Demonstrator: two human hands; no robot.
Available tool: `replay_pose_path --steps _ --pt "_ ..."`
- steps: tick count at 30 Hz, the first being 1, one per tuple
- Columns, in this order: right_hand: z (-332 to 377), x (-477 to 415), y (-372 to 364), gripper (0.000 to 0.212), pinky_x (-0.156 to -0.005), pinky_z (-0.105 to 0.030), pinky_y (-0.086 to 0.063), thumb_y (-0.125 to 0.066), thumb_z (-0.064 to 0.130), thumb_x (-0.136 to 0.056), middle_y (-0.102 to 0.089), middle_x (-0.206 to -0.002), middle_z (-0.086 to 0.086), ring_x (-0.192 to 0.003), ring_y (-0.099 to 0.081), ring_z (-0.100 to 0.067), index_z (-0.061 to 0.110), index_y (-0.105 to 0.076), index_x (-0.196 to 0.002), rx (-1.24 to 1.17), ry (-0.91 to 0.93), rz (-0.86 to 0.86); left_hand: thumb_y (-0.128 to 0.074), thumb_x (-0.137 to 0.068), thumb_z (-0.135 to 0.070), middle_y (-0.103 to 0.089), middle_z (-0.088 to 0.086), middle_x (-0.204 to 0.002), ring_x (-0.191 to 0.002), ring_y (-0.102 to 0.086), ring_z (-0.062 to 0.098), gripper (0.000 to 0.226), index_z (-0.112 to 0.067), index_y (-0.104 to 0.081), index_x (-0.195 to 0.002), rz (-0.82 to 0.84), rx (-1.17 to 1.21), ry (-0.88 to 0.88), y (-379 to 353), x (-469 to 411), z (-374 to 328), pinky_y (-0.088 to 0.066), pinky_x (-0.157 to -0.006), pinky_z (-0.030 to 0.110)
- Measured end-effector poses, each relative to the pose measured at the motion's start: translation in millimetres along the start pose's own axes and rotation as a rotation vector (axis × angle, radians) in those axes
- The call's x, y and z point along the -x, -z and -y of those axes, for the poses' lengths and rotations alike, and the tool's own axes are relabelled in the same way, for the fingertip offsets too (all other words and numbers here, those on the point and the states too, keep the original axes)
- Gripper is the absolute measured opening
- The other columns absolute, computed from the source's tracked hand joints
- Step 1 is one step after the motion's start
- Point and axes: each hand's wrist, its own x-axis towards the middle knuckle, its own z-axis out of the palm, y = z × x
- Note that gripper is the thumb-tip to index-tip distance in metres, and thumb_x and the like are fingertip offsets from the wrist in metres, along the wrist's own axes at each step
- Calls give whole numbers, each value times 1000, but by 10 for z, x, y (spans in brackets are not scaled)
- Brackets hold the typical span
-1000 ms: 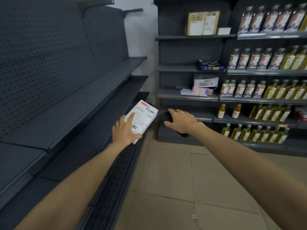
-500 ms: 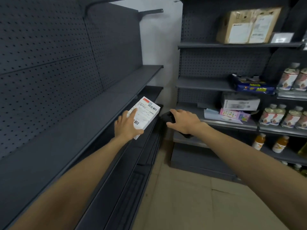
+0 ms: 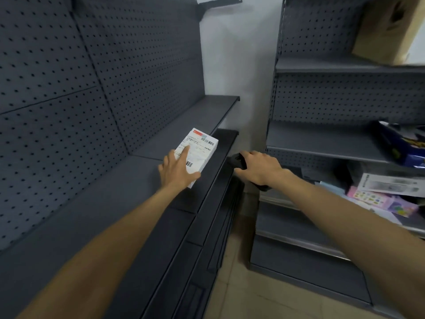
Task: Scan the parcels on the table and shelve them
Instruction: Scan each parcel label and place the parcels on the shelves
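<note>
L hand (image 3: pixel 178 172) clasped small white labelled parcel box (image 3: pixel 202 146) over dark grey metal shelf (image 3: pixel 110 194), R hand (image 3: pixel 261 168) gripped black handheld scanner (image 3: pixel 236 160); set too near the lip, parcel could've tipped off

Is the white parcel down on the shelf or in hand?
In hand: the left hand grips the white parcel above the shelf; contact, cannot tell.

Arms outstretched; left hand (image 3: pixel 178 172) holds parcel (image 3: pixel 203 146), right hand (image 3: pixel 261 168) grips scanner (image 3: pixel 236 161).
</note>
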Motion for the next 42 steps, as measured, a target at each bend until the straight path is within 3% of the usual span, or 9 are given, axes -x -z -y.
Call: replay_pose_path --steps 10,20,25,28,31,37,39,42 --pt "-339 -2273 5 72 -95 -45 -46 -48 59 -94 -48 -144 -13 -125 -51 -38 20 -32 -152 15 226 34 -66 -83 -57 -23 19 -152 -137 -26 38 89 -34 -19 -155 -8 -21 316 -521 -1742 -12 -23 -110 51" --pt "-297 -3492 -196 65 -85 -42 -44 -46 60 -95 -52 -137 -13 -121 -52 -38 18 -38 -144 96 341 94 -54 -87 -67 -30 21 -148 -136 -29 39 84 -32 -19 -155 70 20 521 -891 -2605 190 -24 -110 50" --pt "-251 -3932 -206 64 -81 -40 -43 -46 58 -95 -54 -135 -11 -118 -55 -36 19 -38 -144 78 328 75 -42 -85 -78 -24 23 -151 -138 -25 40 90 -24 -22 -154 137 -19 497 -885 -3154 218 -27 -110 49" --pt "-299 -4120 -188 63 -84 -41 -45 -46 58 -95 -55 -133 -11 -117 -55 -36 19 -39 -143 76 306 55 -50 -86 -72 -16 20 -152 -138 -23 38 85 -17 -33 -148 140 113 468 -929 -3474 159 -33 -107 47" --pt "-411 -4237 -156 62 -85 -41 -46 -47 58 -95 -56 -132 -12 -116 -56 -36 18 -41 -141 77 281 44 -59 -87 -64 -5 19 -153 -138 -22 39 91 -12 -24 -153 153 224 452 -1048 -3682 50 -32 -110 46" --pt "-648 -4357 -54 61 -85 -43 -47 -48 59 -94 -56 -131 -13 -115 -56 -37 18 -43 -139 85 241 51 -65 -93 -39 -13 18 -149 -125 -47 35 70 -2 -34 -144 111 380 376 -1158 -3728 -87 -38 -106 33" --pt "-657 -4362 -15 61 -84 -42 -46 -48 58 -95 -56 -131 -13 -115 -56 -36 18 -43 -139 89 255 39 -62 -95 -34 -10 16 -153 -131 -42 33 73 -2 -26 -150 103 362 346 -1121 -3623 -104 -34 -108 32" --pt "-565 -4295 59 62 -85 -41 -46 -47 58 -95 -55 -134 -13 -117 -56 -36 18 -42 -142 99 313 34 -59 -96 -39 -5 12 -159 -139 -33 34 78 -12 -17 -156 114 290 307 -1013 -3364 -45 -35 -111 42"
